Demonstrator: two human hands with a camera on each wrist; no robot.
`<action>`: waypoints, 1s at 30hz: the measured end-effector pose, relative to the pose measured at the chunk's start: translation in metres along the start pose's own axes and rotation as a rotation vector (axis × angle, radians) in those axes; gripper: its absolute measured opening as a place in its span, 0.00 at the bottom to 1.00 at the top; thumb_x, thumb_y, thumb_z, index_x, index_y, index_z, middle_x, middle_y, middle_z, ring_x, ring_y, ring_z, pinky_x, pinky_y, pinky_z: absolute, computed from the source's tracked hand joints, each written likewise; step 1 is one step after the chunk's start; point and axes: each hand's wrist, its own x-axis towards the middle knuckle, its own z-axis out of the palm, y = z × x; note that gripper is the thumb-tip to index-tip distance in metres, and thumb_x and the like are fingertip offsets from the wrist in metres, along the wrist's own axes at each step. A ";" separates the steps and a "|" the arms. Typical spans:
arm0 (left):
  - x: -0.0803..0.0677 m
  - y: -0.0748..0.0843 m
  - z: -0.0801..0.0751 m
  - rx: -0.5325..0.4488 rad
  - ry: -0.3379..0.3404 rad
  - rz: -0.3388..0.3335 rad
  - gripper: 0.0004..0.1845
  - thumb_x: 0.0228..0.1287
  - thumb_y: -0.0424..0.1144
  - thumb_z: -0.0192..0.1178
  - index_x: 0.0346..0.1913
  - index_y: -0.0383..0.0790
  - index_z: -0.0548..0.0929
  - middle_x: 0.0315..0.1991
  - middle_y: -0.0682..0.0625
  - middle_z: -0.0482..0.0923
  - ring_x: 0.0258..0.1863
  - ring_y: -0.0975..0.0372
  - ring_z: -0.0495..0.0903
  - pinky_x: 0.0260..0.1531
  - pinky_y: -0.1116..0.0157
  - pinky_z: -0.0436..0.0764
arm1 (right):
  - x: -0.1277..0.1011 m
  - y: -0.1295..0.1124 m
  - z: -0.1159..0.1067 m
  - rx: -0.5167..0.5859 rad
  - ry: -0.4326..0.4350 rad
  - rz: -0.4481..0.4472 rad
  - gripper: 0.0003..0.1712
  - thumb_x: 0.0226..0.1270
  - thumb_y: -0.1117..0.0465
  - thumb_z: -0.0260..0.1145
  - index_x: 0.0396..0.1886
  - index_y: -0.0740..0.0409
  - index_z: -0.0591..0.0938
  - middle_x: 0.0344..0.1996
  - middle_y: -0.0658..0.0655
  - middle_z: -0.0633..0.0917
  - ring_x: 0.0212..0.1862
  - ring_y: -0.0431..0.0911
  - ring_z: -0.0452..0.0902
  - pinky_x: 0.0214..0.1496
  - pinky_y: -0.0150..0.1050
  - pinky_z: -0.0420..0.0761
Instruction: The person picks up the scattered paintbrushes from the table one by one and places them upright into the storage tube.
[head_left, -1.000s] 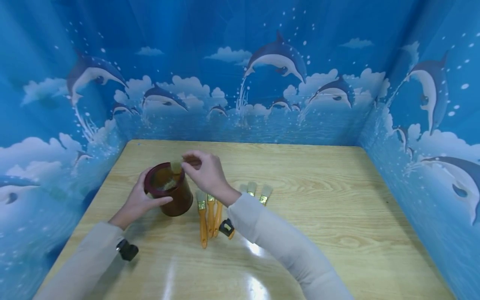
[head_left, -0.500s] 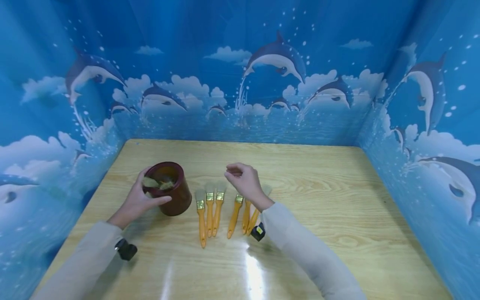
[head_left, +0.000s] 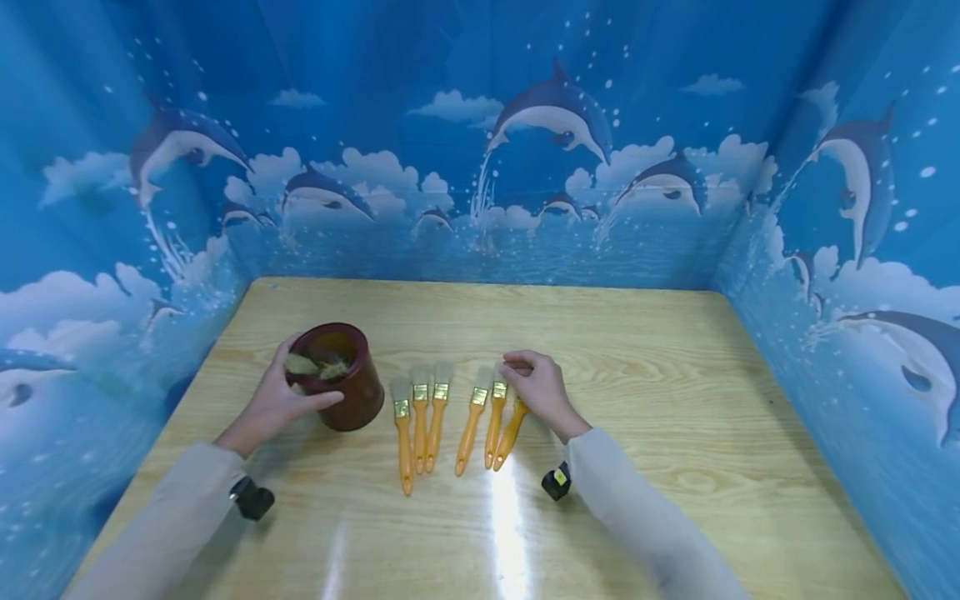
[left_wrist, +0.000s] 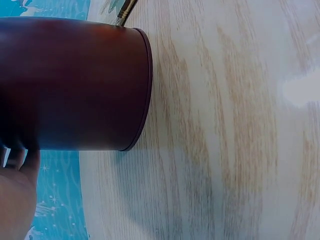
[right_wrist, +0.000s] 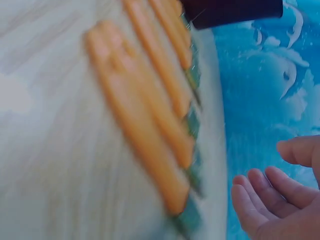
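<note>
My left hand (head_left: 279, 400) grips a dark brown cylindrical pot (head_left: 358, 396), thumb across its near side and fingers around the left. The pot tilts slightly toward me. Inside it, pale brush bristles (head_left: 301, 364) lean at the left rim; their handles are hidden. My right hand (head_left: 542, 387) hovers over the bristle end of the rightmost paintbrush (head_left: 512, 433), fingers loosely bent and holding nothing. In the right wrist view that hand (right_wrist: 280, 200) shows thumb and fingers apart. Left of that brush lie a middle brush (head_left: 494, 425) and another flat orange-handled brush (head_left: 470, 433).
Three more paintbrushes (head_left: 403, 442) form a group between the pot and the right-hand group, bristles pointing away. Everything lies on a light wood-grain table (head_left: 637, 500). A blue dolphin-print curtain (head_left: 480, 167) encloses the back and sides.
The right hand let go of a brush at the pot, then moved right to above the rightmost brush. That brush's bristles dropped to the pot's left rim. The left hand stays on the pot.
</note>
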 end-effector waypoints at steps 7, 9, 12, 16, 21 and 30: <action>0.000 -0.001 0.000 -0.011 -0.006 0.017 0.59 0.53 0.46 0.72 0.76 0.41 0.38 0.73 0.34 0.47 0.70 0.39 0.52 0.60 0.36 0.60 | -0.007 0.024 -0.017 0.015 0.031 0.062 0.18 0.66 0.62 0.65 0.52 0.66 0.81 0.45 0.61 0.85 0.48 0.52 0.81 0.52 0.44 0.80; 0.000 -0.002 0.000 -0.010 -0.003 0.020 0.59 0.53 0.46 0.72 0.76 0.41 0.38 0.72 0.34 0.48 0.69 0.39 0.52 0.60 0.36 0.60 | -0.008 0.029 -0.021 0.009 0.042 0.091 0.18 0.66 0.61 0.65 0.52 0.66 0.81 0.45 0.62 0.85 0.48 0.52 0.81 0.52 0.45 0.80; 0.001 -0.002 0.000 -0.013 -0.003 0.023 0.59 0.53 0.46 0.72 0.76 0.41 0.39 0.72 0.34 0.48 0.69 0.39 0.52 0.60 0.36 0.60 | -0.011 0.034 -0.025 -0.005 0.047 0.142 0.19 0.66 0.59 0.65 0.53 0.66 0.80 0.46 0.63 0.84 0.48 0.52 0.80 0.50 0.44 0.80; 0.001 -0.002 0.000 -0.023 -0.009 0.022 0.59 0.53 0.46 0.72 0.76 0.43 0.38 0.72 0.35 0.48 0.70 0.40 0.52 0.60 0.36 0.60 | -0.014 0.039 -0.027 -0.006 0.041 0.217 0.21 0.64 0.58 0.66 0.53 0.65 0.80 0.45 0.62 0.84 0.44 0.50 0.81 0.45 0.39 0.81; 0.001 -0.001 0.000 -0.027 -0.010 0.016 0.60 0.53 0.46 0.72 0.76 0.43 0.37 0.73 0.35 0.48 0.70 0.40 0.52 0.60 0.37 0.60 | -0.015 0.042 -0.023 -0.018 0.031 0.245 0.22 0.60 0.58 0.69 0.51 0.67 0.81 0.39 0.61 0.84 0.35 0.45 0.81 0.36 0.33 0.80; 0.003 -0.004 0.002 -0.018 0.007 0.017 0.60 0.52 0.45 0.73 0.76 0.40 0.39 0.72 0.33 0.49 0.69 0.39 0.52 0.61 0.37 0.59 | -0.014 0.038 -0.012 -0.271 0.023 0.141 0.27 0.56 0.54 0.73 0.49 0.69 0.81 0.32 0.57 0.83 0.33 0.46 0.77 0.34 0.37 0.77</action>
